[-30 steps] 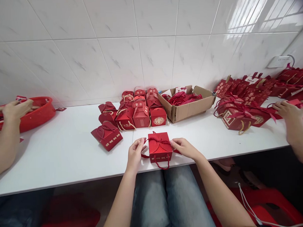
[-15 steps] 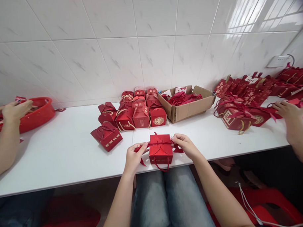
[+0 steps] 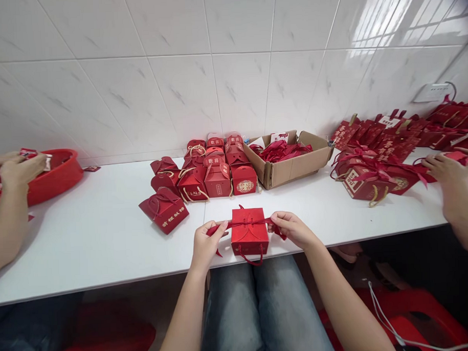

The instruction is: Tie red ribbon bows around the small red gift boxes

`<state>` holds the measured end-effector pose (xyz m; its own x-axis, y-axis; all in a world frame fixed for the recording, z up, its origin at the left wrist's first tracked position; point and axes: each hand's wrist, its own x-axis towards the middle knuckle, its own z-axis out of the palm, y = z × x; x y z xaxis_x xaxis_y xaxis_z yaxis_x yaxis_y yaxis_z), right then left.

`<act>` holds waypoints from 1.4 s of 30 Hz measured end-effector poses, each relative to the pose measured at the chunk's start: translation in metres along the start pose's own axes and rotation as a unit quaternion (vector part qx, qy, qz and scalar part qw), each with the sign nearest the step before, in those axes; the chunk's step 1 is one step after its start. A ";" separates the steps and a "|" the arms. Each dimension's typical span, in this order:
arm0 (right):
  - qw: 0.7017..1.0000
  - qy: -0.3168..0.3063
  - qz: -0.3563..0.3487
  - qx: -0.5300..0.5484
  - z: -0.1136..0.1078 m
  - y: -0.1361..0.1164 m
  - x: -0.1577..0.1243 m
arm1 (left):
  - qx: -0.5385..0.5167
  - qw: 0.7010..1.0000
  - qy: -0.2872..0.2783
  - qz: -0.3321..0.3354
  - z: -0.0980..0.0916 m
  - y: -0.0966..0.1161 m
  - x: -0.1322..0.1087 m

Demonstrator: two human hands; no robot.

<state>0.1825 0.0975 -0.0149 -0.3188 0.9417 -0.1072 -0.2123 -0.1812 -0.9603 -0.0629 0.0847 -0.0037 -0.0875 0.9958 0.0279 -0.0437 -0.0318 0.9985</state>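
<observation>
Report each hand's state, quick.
Left hand: closed, pinching the thin red ribbon across the small red paper gift box.
Right hand: closed, pinching the ribbon's other end.

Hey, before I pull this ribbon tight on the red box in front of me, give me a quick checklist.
1. Left hand pinches the ribbon's left end: ok.
2. Right hand pinches its right end: ok.
3. Ribbon runs across the box top: ok.
4. Box flaps closed: ok, as far as shows.
5. Knot formed at the middle: cannot tell.
6. Box well onto the table: not ok; it sits at the front edge and its cord hangs over.
</observation>
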 end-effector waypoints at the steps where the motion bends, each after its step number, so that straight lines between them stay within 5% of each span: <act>1: 1.000 -0.008 0.000 -0.006 -0.004 -0.002 -0.003 | 0.024 1.000 0.011 0.014 0.001 0.000 -0.001; 10: 0.994 -0.096 -0.041 -0.015 -0.006 -0.024 -0.026 | 0.106 0.984 0.067 0.125 0.012 -0.011 -0.003; 15: 0.990 -0.124 -0.065 -0.032 0.014 -0.036 -0.024 | 0.156 0.954 0.128 0.221 0.020 0.013 -0.007; 22: 0.990 -0.058 -0.079 -0.100 0.036 -0.045 -0.021 | 0.110 0.980 -0.088 0.143 0.054 0.051 -0.002; 31: 0.965 0.060 -0.108 -0.230 0.026 -0.034 -0.026 | 0.170 0.969 0.004 0.181 0.056 0.046 0.010; 37: 0.933 -0.008 -0.007 -0.359 0.001 -0.043 -0.059 | 0.142 0.978 -0.009 0.155 0.050 0.043 0.015; 42: 0.916 0.086 -0.133 -0.368 0.010 -0.052 -0.035 | 0.116 0.984 -0.053 0.121 0.050 0.047 0.016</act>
<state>0.1954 0.0707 0.0413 -0.1824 0.9671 0.1771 0.4397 0.2413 -0.8651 -0.0170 0.1029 0.0457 0.0382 0.9650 0.2595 0.1946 -0.2619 0.9453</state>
